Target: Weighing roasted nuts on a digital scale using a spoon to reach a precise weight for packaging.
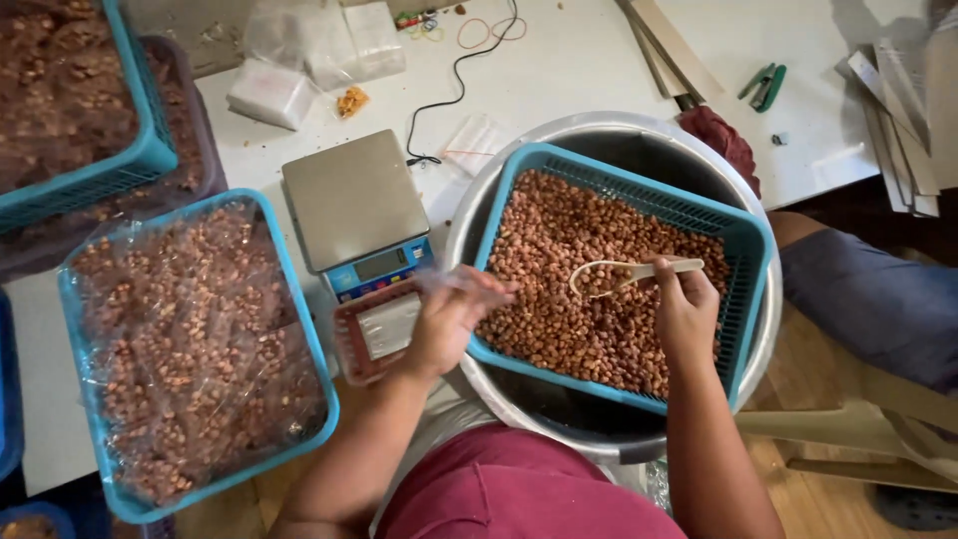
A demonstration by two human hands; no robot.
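A square digital kitchen scale with a steel platform is taken as the landmark on the white tabletop. To the right of the scale, a large round metal basin is seen, and a blue slotted plastic basket filled with red-skinned peanuts is set inside it. To the left of the scale, a second blue plastic basket packed with clear bags of peanuts is found, and further left and behind it, another blue basket of peanuts is stacked over a dark tray. Behind the scale, folded clear plastic bags are piled, with loose rubber bands beside them, and a black cable is run from the scale's rear corner. Far to the right of the scale, green-handled pliers and flat cardboard strips are laid.

Just in front of the scale, between it and the basin, a small clear plastic bag partly filled with peanuts is held up at its mouth by the left hand, whose fingers are closed on the film. The way between scale and basket is taken up by this bag and hand.

Over the peanuts in the basket, a pale wooden spoon-shaped scoop is gripped at its handle by the right hand, the fingers being curled tightly round it.
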